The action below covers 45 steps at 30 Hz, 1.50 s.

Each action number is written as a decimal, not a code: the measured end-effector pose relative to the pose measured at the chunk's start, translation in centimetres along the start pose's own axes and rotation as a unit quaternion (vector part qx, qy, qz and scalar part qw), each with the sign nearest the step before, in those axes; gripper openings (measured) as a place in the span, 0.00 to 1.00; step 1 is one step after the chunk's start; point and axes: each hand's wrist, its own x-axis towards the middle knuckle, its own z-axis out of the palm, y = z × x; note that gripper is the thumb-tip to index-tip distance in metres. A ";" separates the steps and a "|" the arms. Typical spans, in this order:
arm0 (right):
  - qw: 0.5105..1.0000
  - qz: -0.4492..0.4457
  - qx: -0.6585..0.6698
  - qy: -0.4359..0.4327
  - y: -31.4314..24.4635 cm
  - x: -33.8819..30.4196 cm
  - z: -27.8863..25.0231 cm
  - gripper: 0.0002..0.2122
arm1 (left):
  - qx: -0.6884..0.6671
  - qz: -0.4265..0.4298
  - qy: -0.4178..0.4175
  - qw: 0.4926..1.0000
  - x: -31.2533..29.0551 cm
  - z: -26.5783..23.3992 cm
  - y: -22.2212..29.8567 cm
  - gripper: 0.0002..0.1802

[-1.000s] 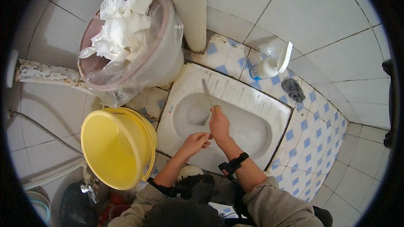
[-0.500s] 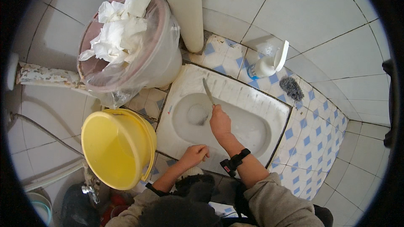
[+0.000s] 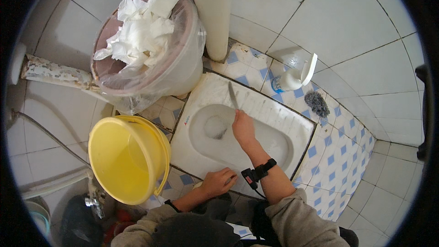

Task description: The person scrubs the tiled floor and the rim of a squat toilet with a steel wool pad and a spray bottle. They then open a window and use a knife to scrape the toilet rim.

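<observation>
In front of me is a white squat toilet (image 3: 201, 89) with a ribbed far edge and soapy foam (image 3: 216, 127) at its drain. My right hand (image 3: 243, 127) is closed around a thin, grey, knife-like blade (image 3: 233, 96); its handle is hidden in my fingers. The blade's tip lies over the ribbed far border of the toilet. At the near rim is my left hand (image 3: 218, 182), its fingers curled in, with nothing visible in them.
A yellow bucket (image 3: 109, 155) stands at left. Behind it is a bagged bin (image 3: 187, 59) heaped with white tissues (image 3: 141, 32). On the blue-and-white tiles at right are a white bottle (image 3: 289, 80) and a grey steel wool pad (image 3: 316, 104). A pale pipe (image 3: 211, 13) rises behind.
My right hand has shifted slightly right with the blade, which still reaches the ribbed border. My left hand has moved right along the near rim. The whole view has shifted a little.
</observation>
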 end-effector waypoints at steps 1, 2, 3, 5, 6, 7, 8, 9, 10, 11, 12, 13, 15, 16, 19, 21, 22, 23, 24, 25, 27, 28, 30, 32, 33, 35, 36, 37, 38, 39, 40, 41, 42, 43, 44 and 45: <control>0.999 -0.034 -0.028 -0.023 0.2 0.3 -0.1 0.11 | -0.004 0.002 -0.004 1.000 -0.1 0.0 0.1 0.10; 0.993 -0.067 -0.055 -0.085 0.4 0.4 0.0 0.11 | -0.005 0.002 -0.010 1.000 -0.3 -0.1 0.2 0.10; 0.997 -0.050 -0.048 -0.042 0.7 0.8 -0.1 0.11 | -0.008 -0.003 -0.024 1.000 -0.3 -0.1 0.1 0.10; 0.999 -0.016 -0.030 0.000 1.3 1.2 -0.1 0.12 | -0.017 0.009 -0.015 1.000 -0.4 -0.1 0.0 0.09; 0.999 -0.038 -0.012 -0.007 1.6 1.5 -0.1 0.12 | -0.028 0.006 -0.021 0.999 -0.3 0.0 -0.1 0.09; 0.998 -0.061 0.009 0.028 1.8 1.6 -0.1 0.12 | -0.040 0.004 0.005 0.999 -0.2 0.0 -0.2 0.08; 0.996 -0.075 0.022 0.047 2.0 1.9 -0.3 0.13 | -0.059 -0.004 0.024 0.998 0.0 0.1 -0.4 0.08; 0.996 -0.083 0.011 -0.044 2.1 2.0 -0.3 0.14 | -0.076 -0.016 0.037 0.996 0.1 0.3 -0.4 0.08; 0.996 -0.087 0.013 0.012 2.2 2.2 -0.5 0.14 | -0.083 -0.016 0.052 0.995 0.3 0.4 -0.5 0.08; 0.996 -0.089 0.010 0.029 2.1 2.3 -0.7 0.14 | -0.086 -0.020 0.061 0.994 0.6 0.5 -0.7 0.07; 0.995 -0.068 0.011 0.067 1.9 2.4 -1.0 0.14 | -0.093 -0.028 0.067 0.993 0.7 0.5 -0.7 0.07; 0.997 -0.012 0.010 0.071 1.8 2.4 -1.3 0.16 | -0.085 -0.023 0.071 0.994 0.8 0.5 -0.7 0.08; 0.998 -0.027 -0.047 -0.016 1.2 2.4 -1.9 0.17 | -0.083 -0.020 0.069 0.994 0.8 0.4 -0.7 0.08; 0.993 -0.038 -0.075 -0.079 0.9 2.4 -2.2 0.18 | -0.073 -0.017 0.060 0.995 0.6 0.4 -0.6 0.08; 0.988 -0.029 -0.139 0.056 0.8 3.3 -3.9 0.17 | -0.058 -0.007 0.032 0.998 -0.2 0.0 -0.2 0.08; 0.982 -0.072 -0.173 -0.015 1.0 3.9 -4.8 0.15 | -0.071 -0.004 0.021 0.997 -0.8 -0.2 0.0 0.07; 0.975 -0.089 -0.191 -0.072 1.2 4.2 -5.2 0.14 | -0.058 -0.006 0.017 0.998 -1.1 -0.3 0.0 0.07; 0.964 -0.124 -0.222 -0.079 1.4 4.5 -5.5 0.13 | -0.050 -0.002 0.014 0.999 -1.3 -0.3 0.0 0.07; 0.962 -0.134 -0.237 -0.028 1.7 4.9 -5.9 0.13 | -0.043 -0.005 0.004 0.999 -1.4 -0.4 0.0 0.07; 0.958 -0.138 -0.253 -0.007 2.0 5.3 -6.2 0.13 | -0.047 0.008 0.023 0.999 -1.5 -0.3 0.0 0.07; 0.952 -0.150 -0.268 0.018 2.4 5.5 -6.4 0.13 | -0.057 0.018 0.045 0.997 -1.6 -0.3 -0.2 0.07; 0.947 -0.179 -0.267 -0.007 2.6 5.7 -6.4 0.12 | -0.057 0.020 0.045 0.997 -1.6 -0.3 -0.2 0.07; 0.931 -0.226 -0.279 -0.071 2.9 5.9 -6.5 0.12 | -0.058 0.023 0.037 0.997 -1.6 -0.3 -0.4 0.06; 0.928 -0.239 -0.287 -0.008 3.2 6.2 -6.7 0.12 | -0.059 0.048 0.056 0.996 -1.6 -0.4 -0.4 0.05; 0.936 -0.204 -0.287 -0.026 3.4 6.3 -6.8 0.12 | -0.065 0.055 0.062 0.994 -1.6 -0.4 -0.4 0.05; 0.932 -0.211 -0.294 -0.032 3.7 6.6 -7.0 0.13 | -0.053 0.055 0.062 0.995 -1.7 -0.4 -0.5 0.05; 0.924 -0.225 -0.307 -0.043 3.8 6.6 -7.1 0.13 | -0.054 0.051 0.055 0.996 -1.7 -0.4 -0.5 0.04; 0.915 -0.231 -0.326 -0.059 3.9 6.8 -7.2 0.13 | -0.050 0.052 0.064 0.995 -1.7 -0.3 -0.6 0.04; 0.904 -0.234 -0.345 -0.091 4.0 6.8 -7.2 0.13 | -0.050 0.052 0.065 0.995 -1.7 -0.3 -0.6 0.04; 0.924 -0.207 -0.319 -0.028 4.1 7.1 -7.4 0.12 | -0.056 0.046 0.067 0.995 -1.6 -0.3 -0.7 0.04; 0.924 -0.225 -0.306 -0.049 4.1 7.1 -7.4 0.12 | -0.051 0.053 0.072 0.995 -1.6 -0.2 -0.7 0.04; 0.922 -0.236 -0.305 -0.045 4.1 7.3 -7.5 0.12 | -0.051 0.053 0.077 0.994 -1.5 -0.1 -0.7 0.04; 0.921 -0.233 -0.308 -0.058 4.1 7.4 -7.6 0.11 | -0.057 0.055 0.079 0.994 -1.5 -0.1 -0.7 0.04; 0.895 -0.274 -0.333 -0.115 4.1 7.5 -7.7 0.10 | -0.050 0.052 0.078 0.994 -1.4 0.0 -0.7 0.04; 0.904 -0.269 -0.328 -0.057 4.0 7.7 -7.8 0.10 | -0.048 0.050 0.076 0.995 -1.4 0.0 -0.7 0.04; 0.911 -0.259 -0.319 -0.033 4.0 7.8 -7.9 0.10 | -0.047 0.048 0.072 0.995 -1.4 0.0 -0.7 0.04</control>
